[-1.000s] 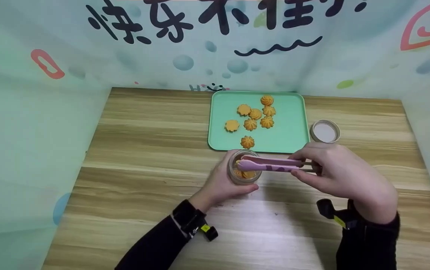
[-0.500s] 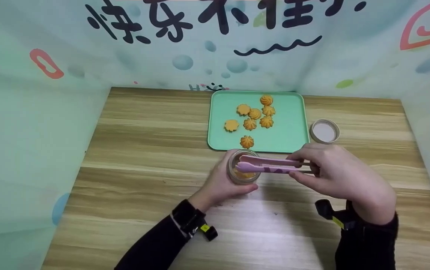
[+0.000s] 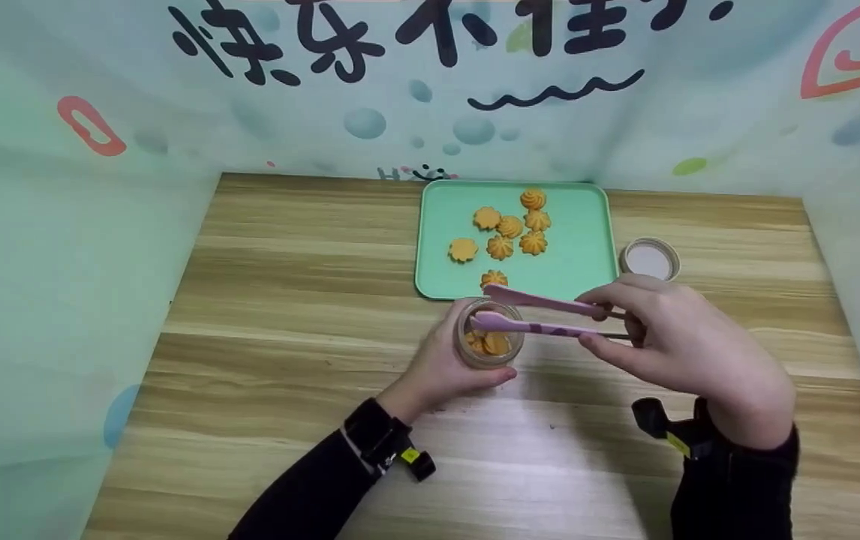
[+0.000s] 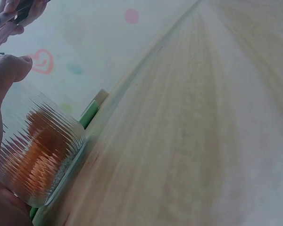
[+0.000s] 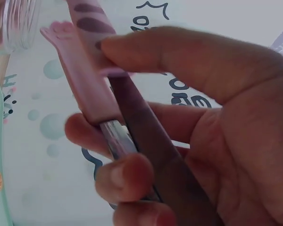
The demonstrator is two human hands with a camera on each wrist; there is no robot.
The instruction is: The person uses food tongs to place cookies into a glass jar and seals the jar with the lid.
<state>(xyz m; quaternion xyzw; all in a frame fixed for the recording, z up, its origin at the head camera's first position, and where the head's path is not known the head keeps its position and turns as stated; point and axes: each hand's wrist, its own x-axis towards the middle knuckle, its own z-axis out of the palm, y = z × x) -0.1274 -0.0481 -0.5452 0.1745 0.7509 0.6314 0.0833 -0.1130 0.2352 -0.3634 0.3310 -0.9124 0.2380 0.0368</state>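
Note:
A ribbed clear jar (image 3: 463,346) with several cookies (image 3: 496,343) inside stands on the table, its mouth uncovered. My left hand (image 3: 445,367) grips it round the side, the thumb along the near side. In my right hand (image 3: 678,337) is a pair of pink tongs (image 3: 539,328), pinched between thumb and fingers on the two arms. The tongs' arms are spread apart, with no cookie between them. One tip lies over the jar mouth; the other is beyond the rim, near the tray. In the right wrist view the tongs (image 5: 85,75) show paw-shaped tips and metal handles.
Behind the jar lies a green tray (image 3: 580,262) holding several flower-shaped cookies (image 3: 500,247). A round lid (image 3: 650,262) sits right of the tray, close to my right hand. A printed cloth (image 3: 310,142) hangs along the wooden table's (image 3: 295,285) back edge.
The tongs, nearly closed over the jar mouth before, have spread, their far arm swinging away past the rim towards the tray. My left hand and the jar have stayed in place.

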